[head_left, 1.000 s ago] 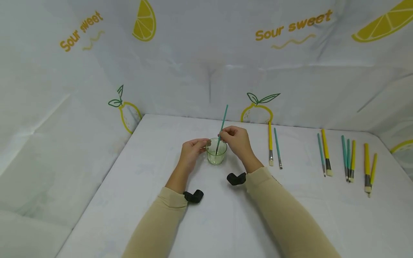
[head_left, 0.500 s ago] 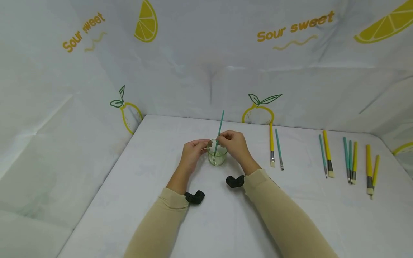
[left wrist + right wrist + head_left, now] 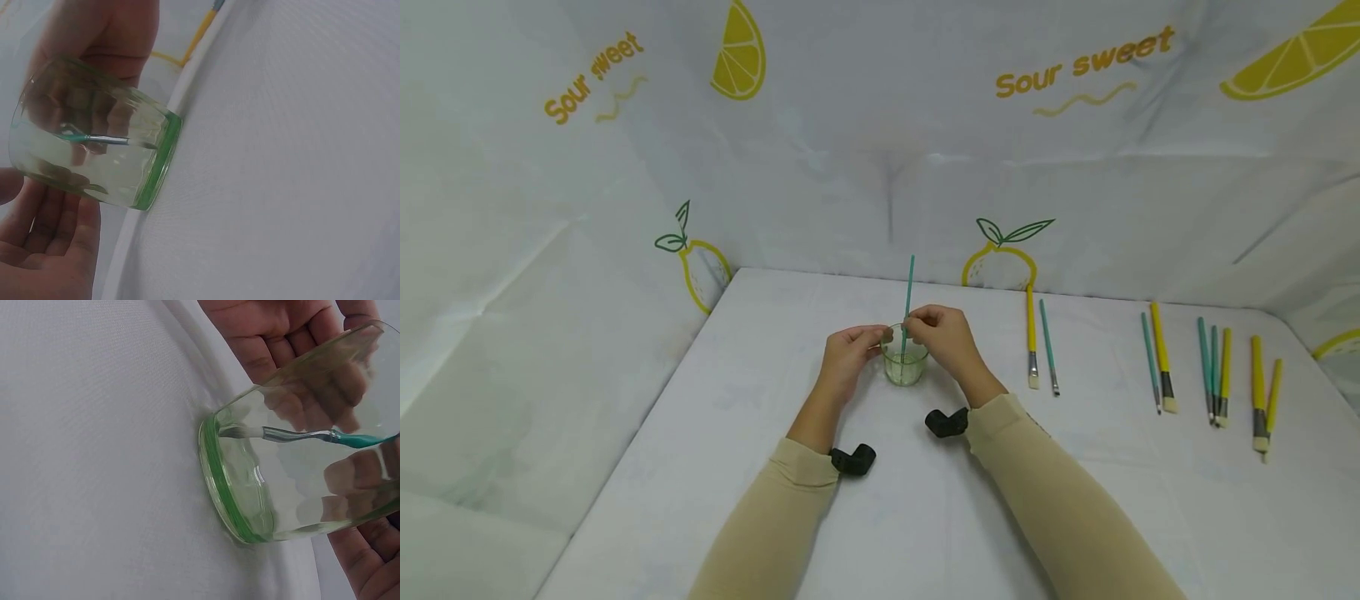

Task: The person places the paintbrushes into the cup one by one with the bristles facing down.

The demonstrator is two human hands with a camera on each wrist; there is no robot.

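Note:
A clear, green-tinted drinking glass [image 3: 904,372] stands upright on the white-covered table. At its left side, my left hand [image 3: 845,360] pinches the rim with the thumb and fingers. My right hand [image 3: 952,343] pinches a thin teal-handled paintbrush [image 3: 910,283] just above the glass. The brush is nearly vertical, with its bristle end inside. Through the wall in the right wrist view, the silver ferrule and bristles of the paintbrush [image 3: 290,434] show close to the thick green base. In the left wrist view, the glass [image 3: 119,169] has a little clear liquid low down, it appears.
To the right lie a yellow brush [image 3: 1032,337] and a teal brush [image 3: 1049,346]. Further right are more yellow and teal brushes in small groups, among them a wide yellow brush [image 3: 1258,392]. A white lemon-printed cloth [image 3: 850,167] hangs behind the table.
The paintbrush has gone from leaning right to nearly upright, its top end moving left and slightly down. My right hand has shifted a little lower, while the left keeps its grip on the glass.

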